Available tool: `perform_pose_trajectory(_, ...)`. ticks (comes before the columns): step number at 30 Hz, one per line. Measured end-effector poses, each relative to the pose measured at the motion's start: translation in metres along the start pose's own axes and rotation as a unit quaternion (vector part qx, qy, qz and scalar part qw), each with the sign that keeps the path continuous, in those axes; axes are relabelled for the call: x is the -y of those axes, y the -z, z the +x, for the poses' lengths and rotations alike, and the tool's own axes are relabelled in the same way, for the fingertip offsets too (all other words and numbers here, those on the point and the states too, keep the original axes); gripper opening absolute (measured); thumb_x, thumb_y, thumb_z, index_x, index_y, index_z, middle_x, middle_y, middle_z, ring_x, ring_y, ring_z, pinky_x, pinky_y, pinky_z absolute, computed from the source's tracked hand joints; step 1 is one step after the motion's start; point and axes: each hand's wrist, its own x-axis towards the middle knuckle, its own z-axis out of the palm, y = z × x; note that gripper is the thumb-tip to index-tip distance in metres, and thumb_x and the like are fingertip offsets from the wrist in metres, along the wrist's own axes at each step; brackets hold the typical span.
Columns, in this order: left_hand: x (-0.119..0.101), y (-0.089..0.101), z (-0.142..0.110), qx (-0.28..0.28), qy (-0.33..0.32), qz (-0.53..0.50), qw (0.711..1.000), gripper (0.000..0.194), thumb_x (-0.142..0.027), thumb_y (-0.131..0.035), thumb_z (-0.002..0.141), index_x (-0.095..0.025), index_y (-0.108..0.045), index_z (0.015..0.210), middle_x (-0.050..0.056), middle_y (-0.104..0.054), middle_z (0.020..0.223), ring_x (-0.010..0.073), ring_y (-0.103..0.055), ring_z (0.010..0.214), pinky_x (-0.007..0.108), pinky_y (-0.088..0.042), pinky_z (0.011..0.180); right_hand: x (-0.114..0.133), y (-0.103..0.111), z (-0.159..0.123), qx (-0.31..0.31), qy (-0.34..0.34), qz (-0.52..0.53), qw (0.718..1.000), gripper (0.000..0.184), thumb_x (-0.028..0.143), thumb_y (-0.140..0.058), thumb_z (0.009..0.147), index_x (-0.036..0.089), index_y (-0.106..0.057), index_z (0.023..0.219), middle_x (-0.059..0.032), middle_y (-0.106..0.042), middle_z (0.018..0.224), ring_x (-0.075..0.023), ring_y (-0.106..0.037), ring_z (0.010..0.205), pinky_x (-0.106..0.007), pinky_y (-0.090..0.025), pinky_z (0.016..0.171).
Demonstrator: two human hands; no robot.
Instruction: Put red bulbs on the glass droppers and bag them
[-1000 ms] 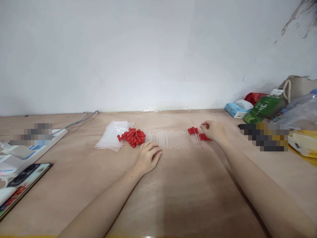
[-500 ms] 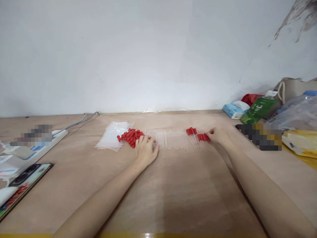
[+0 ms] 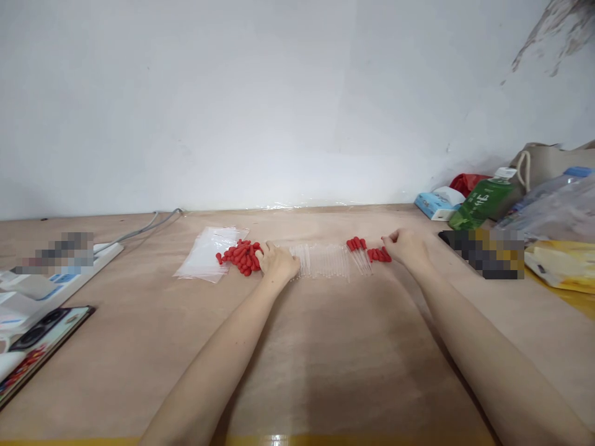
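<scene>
My right hand [image 3: 405, 248] pinches a red rubber dropper bulb [image 3: 383, 238], only a bit of which shows at the fingertips. Just below it lies a short row of loose red bulbs [image 3: 379, 254]. To their left, several glass droppers with red bulbs fitted [image 3: 357, 244] lie side by side. A row of clear glass tubes [image 3: 328, 261] stretches from there towards my left hand [image 3: 279, 263]. That hand rests over the row's left end, thumb and fingers apart, its fingertips by a pile of red bulbs [image 3: 242, 257]. What lies under its palm is hidden.
Clear plastic bags [image 3: 199, 254] lie left of the pile. A power strip [image 3: 100, 257] and a phone [image 3: 44, 347] are at the far left. On the right are a tissue pack [image 3: 434, 205], a green bottle [image 3: 483, 201] and a yellow package [image 3: 564, 263].
My left hand has shifted towards the red pile, its fingers reaching further over there. My right hand has lifted slightly off the short row, with a red bulb at its fingertips.
</scene>
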Motion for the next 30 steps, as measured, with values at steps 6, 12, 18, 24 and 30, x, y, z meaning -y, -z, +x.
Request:
perform_pose_trajectory(6,0.005,0.005,-0.006,-0.031,-0.029,-0.032,0.999,0.028,-0.031,-0.045,0.075,-0.009,-0.064,0.077,0.02,-0.054,0.097,0.0353,-0.042,0.096,0.042,-0.033,0.074,0.023,-0.011,-0.009,-0.051,0.13,0.158,0.978,0.027,0.028,-0.043,0.08,0.014,-0.061,0.094,-0.0103,-0.063,0.089,-0.0195,-0.057,0.085,-0.031,-0.042,0.076)
perform_pose_trajectory(12,0.045,0.003,-0.03,-0.116,-0.242,-0.12,0.956,0.018,-0.023,-0.037,0.086,-0.015,-0.053,0.085,0.006,-0.061,0.079,0.0197,-0.053,0.074,0.038,-0.035,0.076,0.068,-0.03,-0.069,-0.066,0.307,0.293,0.903,0.018,0.022,-0.041,0.082,0.018,-0.058,0.087,-0.0067,-0.058,0.084,-0.0175,-0.054,0.082,-0.031,-0.044,0.074)
perform_pose_trajectory(18,0.073,-0.025,-0.049,-0.202,-0.387,-0.202,0.877,0.02,-0.018,-0.039,0.088,-0.019,-0.054,0.101,0.003,-0.066,0.087,0.0148,-0.057,0.075,0.035,-0.037,0.085,0.083,-0.042,-0.121,0.059,0.427,0.327,0.841,0.018,0.019,-0.039,0.085,0.019,-0.052,0.097,-0.0057,-0.055,0.09,-0.0149,-0.054,0.082,-0.029,-0.046,0.072)
perform_pose_trajectory(24,0.07,-0.03,-0.049,-0.182,-0.397,-0.218,0.873,0.023,-0.016,-0.039,0.088,-0.02,-0.056,0.102,0.002,-0.067,0.087,0.0148,-0.057,0.074,0.036,-0.039,0.083,0.081,-0.048,-0.122,0.068,0.446,0.35,0.821,0.023,0.021,-0.038,0.086,0.023,-0.054,0.104,-0.0061,-0.055,0.092,-0.0157,-0.054,0.084,-0.031,-0.047,0.074)
perform_pose_trajectory(30,0.071,-0.03,-0.05,-0.165,-0.401,-0.211,0.876,0.025,-0.015,-0.038,0.088,-0.019,-0.057,0.103,0.004,-0.065,0.09,0.0158,-0.057,0.08,0.034,-0.041,0.081,0.082,-0.045,-0.121,0.072,0.441,0.356,0.821,0.024,0.021,-0.039,0.086,0.023,-0.055,0.103,-0.0057,-0.055,0.091,-0.0153,-0.054,0.083,-0.03,-0.047,0.073)
